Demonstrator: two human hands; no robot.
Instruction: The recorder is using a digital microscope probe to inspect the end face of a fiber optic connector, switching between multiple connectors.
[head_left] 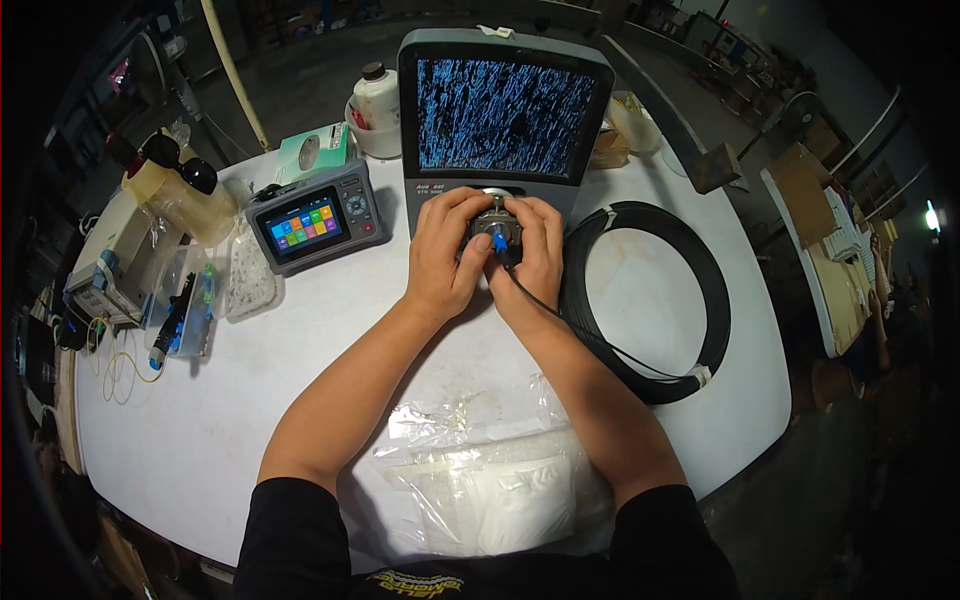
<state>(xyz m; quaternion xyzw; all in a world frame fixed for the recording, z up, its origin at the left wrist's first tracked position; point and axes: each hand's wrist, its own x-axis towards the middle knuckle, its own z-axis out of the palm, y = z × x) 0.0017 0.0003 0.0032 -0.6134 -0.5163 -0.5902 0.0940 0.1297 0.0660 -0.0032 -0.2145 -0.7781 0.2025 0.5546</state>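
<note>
A blue fiber optic connector (500, 241) on a black cable sits at the round metal holder (498, 222) on the front of a fiber inspection microscope. My left hand (443, 250) wraps round the holder's left side, its thumb close beside the connector. From the right, my right hand (535, 245) curls round the same holder, with its thumb mostly hidden. The microscope's screen (503, 115) shows a dense pattern of blue streaks on black. Down past my right wrist the thin black cable (600, 345) runs to a large black cable coil (712, 290).
Left of the microscope stands a handheld tester (318, 222) with a lit colour screen, before a green box (315, 152). A white bottle (377, 97) stands behind. Further left are a clear tray (190, 300) and a grey instrument (115, 255). Plastic bags (490, 490) lie between my forearms.
</note>
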